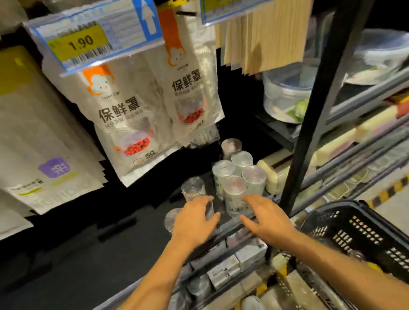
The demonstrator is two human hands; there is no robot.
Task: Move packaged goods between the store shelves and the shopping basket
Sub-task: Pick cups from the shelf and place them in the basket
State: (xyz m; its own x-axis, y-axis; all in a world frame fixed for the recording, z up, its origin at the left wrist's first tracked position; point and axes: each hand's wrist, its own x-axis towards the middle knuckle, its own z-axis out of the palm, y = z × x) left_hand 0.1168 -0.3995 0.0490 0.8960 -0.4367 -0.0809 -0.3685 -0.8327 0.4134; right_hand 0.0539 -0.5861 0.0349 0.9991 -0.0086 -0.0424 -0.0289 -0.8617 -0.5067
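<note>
Several clear cylindrical packs stand on a dark shelf (120, 232). One pack (193, 187) stands just beyond my left hand (196, 222), whose spread fingers reach over it and over a lower pack (172, 219). My right hand (265, 215) hovers with fingers spread and relaxed just in front of a tight cluster of packs (237, 176), holding nothing. A black plastic shopping basket (378, 234) sits at the lower right, beside my right forearm.
White bagged goods (126, 118) hang from pegs above the shelf under a 1.90 price tag (96, 34). A black upright post (321, 104) rises right of the packs. Small boxes (227, 265) fill the shelf below. Clear lidded containers (288, 90) sit at right.
</note>
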